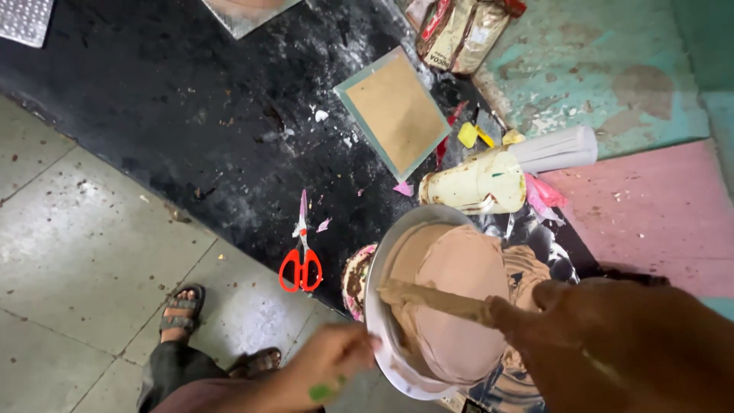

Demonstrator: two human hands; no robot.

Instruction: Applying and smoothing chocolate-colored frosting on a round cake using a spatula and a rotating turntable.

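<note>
A metal bowl (377,264) full of brown chocolate cream sits at the front edge of a black counter (191,99). My left hand (329,363) grips the bowl's near rim. My right hand (569,325) is closed on the handle of a cream-coated spatula (428,297), whose blade lies across the cream. A small cream-smeared dish (353,279) sits just left of the bowl, half hidden by it.
Red-handled scissors (300,264) lie at the counter edge. A brown square cake board (392,111) rests further back, with a tipped cream-coloured tub (474,183), a white paper roll (562,147) and foil packets (462,30) beyond. My sandalled feet (181,306) stand on the tiled floor.
</note>
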